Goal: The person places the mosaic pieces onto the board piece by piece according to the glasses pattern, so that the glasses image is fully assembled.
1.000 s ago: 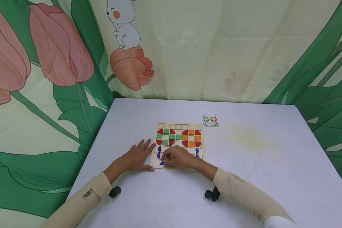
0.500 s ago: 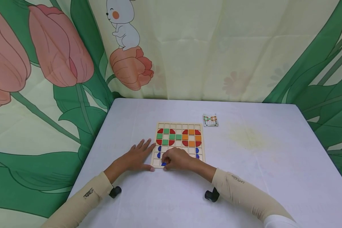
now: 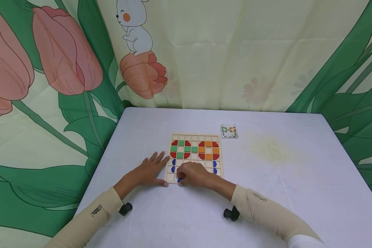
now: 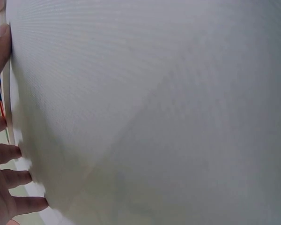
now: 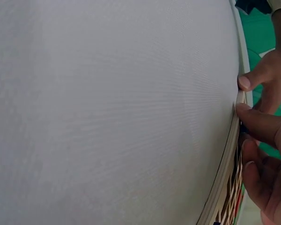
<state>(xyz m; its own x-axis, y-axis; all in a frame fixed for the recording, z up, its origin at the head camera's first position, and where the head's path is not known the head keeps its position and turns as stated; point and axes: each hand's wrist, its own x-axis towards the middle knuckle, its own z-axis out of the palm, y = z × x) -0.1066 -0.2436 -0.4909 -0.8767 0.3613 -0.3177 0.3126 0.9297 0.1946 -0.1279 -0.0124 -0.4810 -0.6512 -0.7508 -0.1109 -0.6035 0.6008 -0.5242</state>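
Note:
A wooden grid board [image 3: 194,137] lies on the table with red, green, orange and blue pieces in its cells. Over its lower left part, my right hand [image 3: 192,173] pinches a small blue piece [image 3: 179,180] between thumb and fingers, low over the bottom row. My left hand [image 3: 147,172] lies with spread fingers along the board's left side, its thumb near the lower left corner. In the right wrist view, both thumbs are by the board's near edge; the left hand [image 5: 271,75] is just beyond the right hand [image 5: 267,154].
Blue half-round pieces [image 3: 173,169] line the left column, and more blue pieces [image 3: 215,164] sit on the right. A small pattern card [image 3: 229,131] lies beyond the board's far right corner. A printed curtain [image 3: 204,69] hangs behind the white-covered table [image 3: 282,179].
The blue piece at the right fingertips has shifted slightly right and toward the near edge and now shows a narrower side. The left hand stays in place.

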